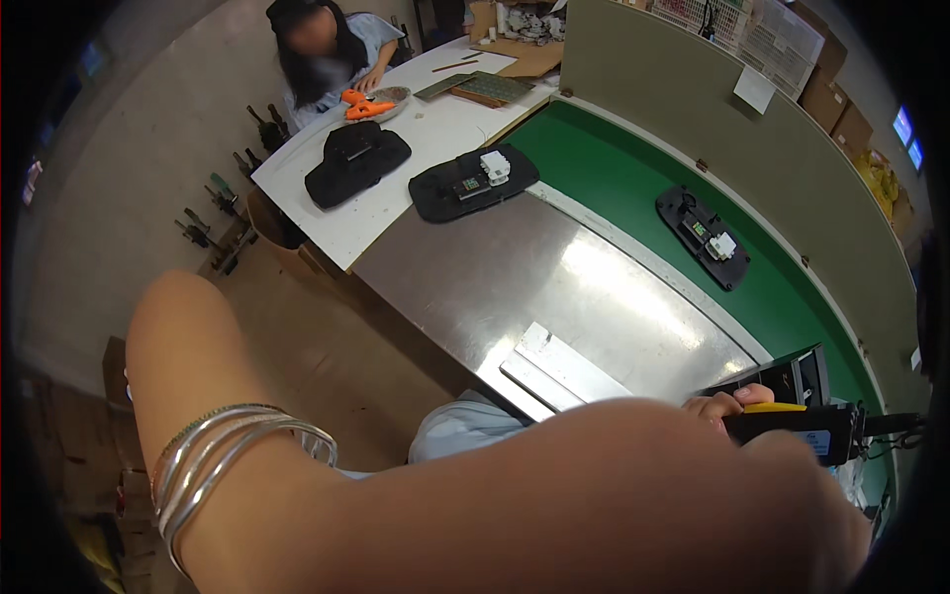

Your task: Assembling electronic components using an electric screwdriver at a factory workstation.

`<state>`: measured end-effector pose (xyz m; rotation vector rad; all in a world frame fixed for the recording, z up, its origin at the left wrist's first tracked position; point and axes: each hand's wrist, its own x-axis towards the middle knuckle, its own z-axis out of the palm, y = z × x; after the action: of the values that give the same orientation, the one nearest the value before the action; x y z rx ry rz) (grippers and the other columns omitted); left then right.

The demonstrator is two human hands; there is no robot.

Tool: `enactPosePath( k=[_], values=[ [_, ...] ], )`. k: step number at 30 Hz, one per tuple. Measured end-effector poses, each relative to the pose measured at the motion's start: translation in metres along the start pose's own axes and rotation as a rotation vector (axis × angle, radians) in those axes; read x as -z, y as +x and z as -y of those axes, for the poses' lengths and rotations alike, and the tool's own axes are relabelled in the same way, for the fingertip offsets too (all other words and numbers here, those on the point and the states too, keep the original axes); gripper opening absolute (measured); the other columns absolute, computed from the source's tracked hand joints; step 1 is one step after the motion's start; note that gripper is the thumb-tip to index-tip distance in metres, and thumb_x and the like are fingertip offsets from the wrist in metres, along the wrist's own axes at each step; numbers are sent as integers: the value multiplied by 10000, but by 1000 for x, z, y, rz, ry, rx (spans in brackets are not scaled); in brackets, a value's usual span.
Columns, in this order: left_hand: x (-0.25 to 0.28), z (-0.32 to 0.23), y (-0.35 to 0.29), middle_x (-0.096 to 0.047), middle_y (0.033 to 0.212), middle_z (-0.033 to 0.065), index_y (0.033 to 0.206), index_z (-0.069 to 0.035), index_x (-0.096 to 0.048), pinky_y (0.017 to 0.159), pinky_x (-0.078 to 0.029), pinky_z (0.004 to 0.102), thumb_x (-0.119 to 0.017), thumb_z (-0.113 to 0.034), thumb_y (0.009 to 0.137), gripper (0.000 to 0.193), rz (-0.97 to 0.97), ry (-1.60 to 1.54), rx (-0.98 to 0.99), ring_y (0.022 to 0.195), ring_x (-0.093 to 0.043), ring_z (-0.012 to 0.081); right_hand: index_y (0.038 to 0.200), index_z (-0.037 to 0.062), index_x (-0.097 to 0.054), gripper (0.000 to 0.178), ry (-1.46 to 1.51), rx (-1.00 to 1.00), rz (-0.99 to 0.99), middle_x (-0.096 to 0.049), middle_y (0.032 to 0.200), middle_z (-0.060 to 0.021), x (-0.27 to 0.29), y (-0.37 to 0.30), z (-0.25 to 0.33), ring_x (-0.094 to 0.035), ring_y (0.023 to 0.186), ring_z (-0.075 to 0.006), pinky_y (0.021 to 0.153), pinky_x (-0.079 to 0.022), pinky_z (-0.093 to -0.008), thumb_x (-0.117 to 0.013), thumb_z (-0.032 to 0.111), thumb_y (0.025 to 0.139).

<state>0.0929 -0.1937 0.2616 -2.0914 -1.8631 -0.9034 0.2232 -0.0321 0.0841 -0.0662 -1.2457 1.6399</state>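
My left arm reaches up close to the camera, with silver bangles (237, 445) round the wrist. Blurred and very large, my left hand (604, 495) stretches across the lower part of the head view; what its fingers do cannot be made out. Beyond it, at the right, the curled fingers of my right hand (727, 404) grip the edge of a black box-shaped part (792, 426) with a pale blue label. The rest of that hand is hidden. A yellow piece (775, 407) lies by its fingertips, and a black cord (891, 424) leaves the part's right end.
A shiny metal worktop (495, 262) adjoins a green conveyor belt (594, 163). Black oval panels with white connectors lie on the worktop (473, 185) and belt (703, 238). Another black panel (358, 163) is on the white table (341, 226), where a person (371, 35) sits by orange-handled tools (366, 107).
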Motion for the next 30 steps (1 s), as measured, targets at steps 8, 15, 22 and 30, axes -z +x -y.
enactPosePath(
  k=[8,15,22,30],
  values=[
    [5,19,0,-647,768,90,930,-79,-670,458,-476,330,-681,-285,806,241,-58,-21,70,598,-612,232,1064,71,-363,325,-62,-9,-21,-415,526,-10,-8,5,-5,-408,375,-117,393,-397,-261,-586,27,832],
    [-19,107,-2,-700,932,95,1080,-55,-674,557,-528,295,-674,-228,861,279,349,-179,-89,722,-670,166,1069,70,-378,326,-80,80,-10,-443,529,-16,-1,-8,-16,-428,373,-111,395,-407,-241,-595,31,829],
    [-75,197,3,-694,802,155,967,-4,-658,697,-530,323,-600,-256,908,265,456,-577,215,766,-692,256,1064,53,-386,305,-153,119,-35,-439,510,-13,-2,-4,-24,-425,357,-109,385,-407,-234,-589,39,836],
    [-79,207,2,-652,1062,109,1178,-1,-571,828,-506,288,-542,-185,964,284,450,-988,260,982,-627,164,1090,45,-355,357,-160,56,-104,-437,525,-9,-11,5,-30,-400,357,-100,374,-380,-224,-589,56,821]
  ],
)
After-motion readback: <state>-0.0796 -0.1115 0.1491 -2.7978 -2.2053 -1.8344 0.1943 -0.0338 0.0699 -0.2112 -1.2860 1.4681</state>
